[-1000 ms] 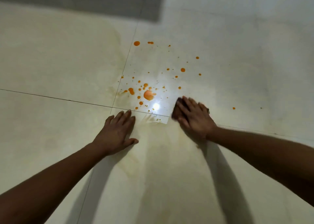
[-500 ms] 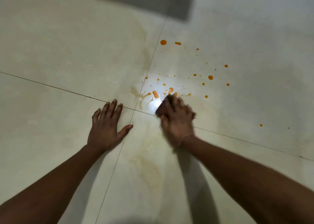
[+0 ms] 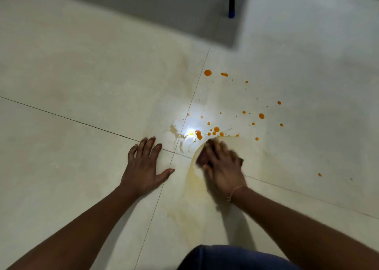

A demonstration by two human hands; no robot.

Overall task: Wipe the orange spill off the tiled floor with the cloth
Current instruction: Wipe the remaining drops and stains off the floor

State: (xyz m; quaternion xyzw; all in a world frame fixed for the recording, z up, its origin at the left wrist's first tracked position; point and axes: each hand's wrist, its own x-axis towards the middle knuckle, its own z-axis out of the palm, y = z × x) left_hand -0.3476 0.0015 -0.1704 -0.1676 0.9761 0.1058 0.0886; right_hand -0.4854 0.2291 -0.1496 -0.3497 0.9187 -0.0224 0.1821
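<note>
At lower centre of the frame, the left hand lies flat on the glossy tiled floor, fingers spread. Just right of it, the blurred right hand presses a dark cloth; whether its fingers curl round it I cannot tell. The orange spill lies directly above the cloth as round wet beads scattering toward the upper right.

right hand presses cloth | left hand flat on floor
</note>
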